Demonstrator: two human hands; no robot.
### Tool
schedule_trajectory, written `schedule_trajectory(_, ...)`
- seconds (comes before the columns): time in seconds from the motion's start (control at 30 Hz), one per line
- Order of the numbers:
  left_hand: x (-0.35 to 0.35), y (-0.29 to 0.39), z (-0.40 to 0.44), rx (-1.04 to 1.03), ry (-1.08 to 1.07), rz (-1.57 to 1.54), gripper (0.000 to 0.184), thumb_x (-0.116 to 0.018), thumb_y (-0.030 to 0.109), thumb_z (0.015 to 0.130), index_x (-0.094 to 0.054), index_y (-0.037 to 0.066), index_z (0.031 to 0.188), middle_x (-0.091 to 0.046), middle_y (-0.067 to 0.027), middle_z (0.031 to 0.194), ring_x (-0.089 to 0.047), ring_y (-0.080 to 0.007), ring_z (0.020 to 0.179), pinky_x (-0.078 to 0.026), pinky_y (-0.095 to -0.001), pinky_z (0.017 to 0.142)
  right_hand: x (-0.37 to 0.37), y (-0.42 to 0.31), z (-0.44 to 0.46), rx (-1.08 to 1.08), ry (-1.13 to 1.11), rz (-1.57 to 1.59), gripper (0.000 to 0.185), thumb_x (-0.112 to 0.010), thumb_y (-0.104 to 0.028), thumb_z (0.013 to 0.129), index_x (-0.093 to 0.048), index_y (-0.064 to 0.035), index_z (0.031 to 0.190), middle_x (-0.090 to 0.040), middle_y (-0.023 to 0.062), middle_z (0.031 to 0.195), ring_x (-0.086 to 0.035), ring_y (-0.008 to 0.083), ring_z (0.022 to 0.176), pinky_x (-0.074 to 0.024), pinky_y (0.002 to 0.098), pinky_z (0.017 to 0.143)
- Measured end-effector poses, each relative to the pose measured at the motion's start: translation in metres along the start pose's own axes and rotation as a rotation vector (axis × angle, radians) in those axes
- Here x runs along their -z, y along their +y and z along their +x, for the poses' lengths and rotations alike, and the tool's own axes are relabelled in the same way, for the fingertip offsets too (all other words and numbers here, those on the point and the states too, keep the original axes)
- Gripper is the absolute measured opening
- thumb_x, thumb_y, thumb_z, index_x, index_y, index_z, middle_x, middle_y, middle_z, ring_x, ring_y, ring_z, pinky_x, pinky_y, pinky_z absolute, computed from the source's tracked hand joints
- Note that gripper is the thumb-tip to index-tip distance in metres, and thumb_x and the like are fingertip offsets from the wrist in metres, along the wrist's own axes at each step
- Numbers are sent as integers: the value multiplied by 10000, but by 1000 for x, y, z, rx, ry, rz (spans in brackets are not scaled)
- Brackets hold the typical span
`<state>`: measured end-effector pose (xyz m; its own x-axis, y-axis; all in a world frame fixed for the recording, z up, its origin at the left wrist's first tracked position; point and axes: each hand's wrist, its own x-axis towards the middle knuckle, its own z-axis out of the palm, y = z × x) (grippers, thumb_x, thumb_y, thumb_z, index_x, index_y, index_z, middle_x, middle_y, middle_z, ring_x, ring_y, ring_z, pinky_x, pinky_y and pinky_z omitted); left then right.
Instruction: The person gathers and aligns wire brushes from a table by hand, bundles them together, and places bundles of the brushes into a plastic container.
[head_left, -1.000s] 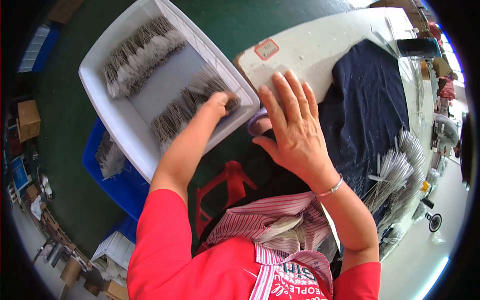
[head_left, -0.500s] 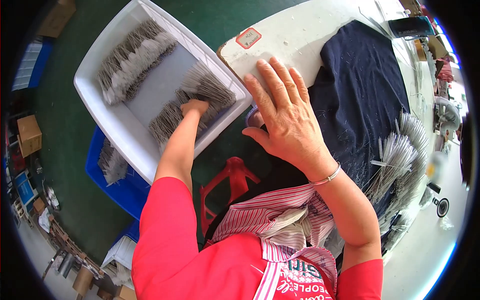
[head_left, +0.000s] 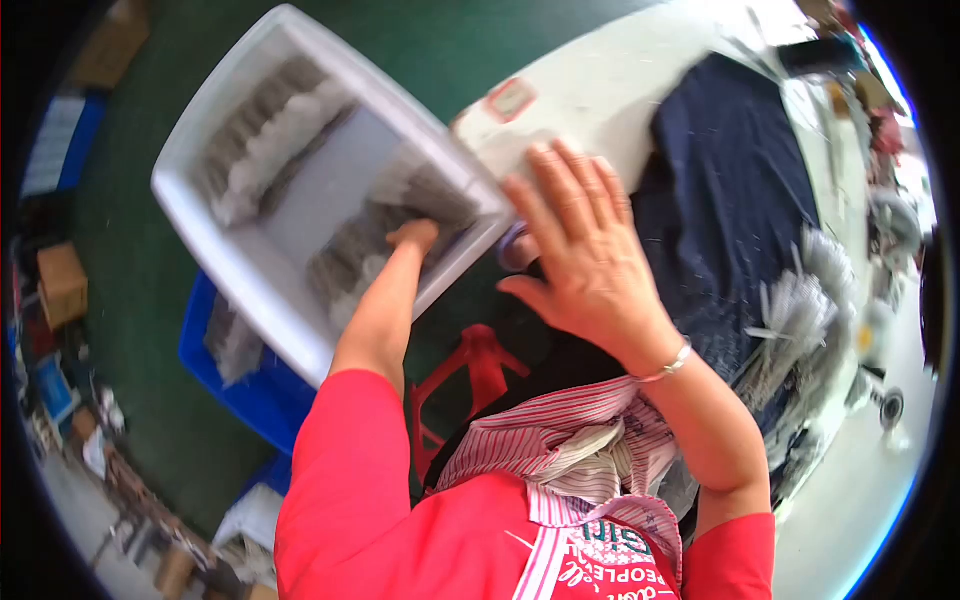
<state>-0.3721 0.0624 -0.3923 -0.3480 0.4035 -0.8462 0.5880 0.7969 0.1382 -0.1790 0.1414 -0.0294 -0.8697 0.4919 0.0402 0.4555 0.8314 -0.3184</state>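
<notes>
My left hand (head_left: pixel 414 236) reaches down into a white plastic tub (head_left: pixel 172 190), its fingers curled around a bundle of thin wire brushes (head_left: pixel 385 212) in the near-side row. The fingertips are hidden among the wires. A second row of brushes with white bristle ends (head_left: pixel 270 140) lies along the tub's far side. My right hand (head_left: pixel 590 255) hovers palm down with fingers spread, holding nothing, by the tub's corner and the edge of the white table (head_left: pixel 590 85).
Dark blue cloth (head_left: pixel 735 150) covers part of the table, with brush bundles (head_left: pixel 800 310) on it. A red stool (head_left: pixel 475 365) stands below the tub. A blue bin (head_left: pixel 240 390) holding more brushes sits beneath the tub. Cardboard boxes (head_left: pixel 62 283) stand at the left.
The whole view has shifted slightly and blurred, so the tub and table appear a little lower and further right. Both hands keep much the same pose.
</notes>
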Motion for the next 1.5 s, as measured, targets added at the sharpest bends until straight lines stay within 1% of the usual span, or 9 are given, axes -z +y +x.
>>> schedule_trajectory(0.07,-22,6,24,-58,-7,24,467,-421,360,855,-522,120,1244,-454,-174,1310,-438,-360,1194,-320,-561,947,5,7,-6,23,32,28,783,-745,-308,603,-430,-64,1277,-354,179,1350,-296,347,1289,-202,482,1070)
schedule_trajectory(0.2,-18,198,-60,-318,-42,-155,520,-469,391,828,-480,111,1266,-423,-171,1326,-428,-357,1192,-310,-552,952,0,17,-23,58,134,13,656,-672,-291,667,-474,-40,1240,-359,188,1355,-274,335,1311,-206,471,1075)
schedule_trajectory(0.5,90,9,-134,99,18,-979,759,-611,487,747,-354,82,1334,-329,-163,1376,-398,-349,1183,-280,-527,968,-5,20,-30,112,345,-54,662,-712,-305,610,-518,-9,1169,-428,169,1259,-318,318,1262,-222,448,1062)
schedule_trajectory(0.53,99,-12,-111,100,195,-1097,722,-635,476,734,-381,64,1270,-344,-116,1288,-416,-320,1100,-317,-490,908,7,17,-37,89,300,5,503,-642,-234,725,-536,-26,1170,-429,155,1278,-308,287,1281,-206,441,1087)
schedule_trajectory(0.77,138,55,-305,-524,717,-1423,442,-605,270,811,-511,56,1186,-520,-70,1135,-503,-194,992,-380,-360,857,25,-8,-109,169,701,339,154,-676,-170,681,-628,-68,786,-589,68,961,-544,223,972,-348,428,974)
schedule_trajectory(0.97,61,190,-450,-1015,177,-1112,356,-569,164,852,-521,4,1166,-570,-117,1115,-547,-204,987,-426,-354,870,67,45,-261,-311,1135,153,66,-674,-74,710,-617,-73,743,-639,69,816,-603,247,799,-485,337,687)
schedule_trajectory(1.1,8,266,-471,-681,-552,-1090,514,-609,213,819,-444,-52,1226,-468,-230,1230,-479,-326,1138,-380,-407,976,82,105,-330,-1006,1440,385,161,-619,-163,810,-630,-15,870,-636,142,862,-612,267,777,-481,337,711)
schedule_trajectory(1.33,-54,339,-501,-520,-387,-876,841,-660,357,716,-272,-78,1322,-324,-237,1347,-345,-361,1235,-202,-486,1048,78,148,-364,-1378,859,575,612,-619,-435,764,-521,38,1141,-630,185,1004,-598,314,971,-454,372,838)
schedule_trajectory(1.5,-58,370,-485,-296,-352,-707,729,-620,345,727,-332,22,1315,-401,-195,1276,-423,-310,1125,-262,-481,987,79,148,-347,-1274,666,600,518,-614,-448,722,-612,41,892,-624,254,931,-600,377,921,-466,413,800)
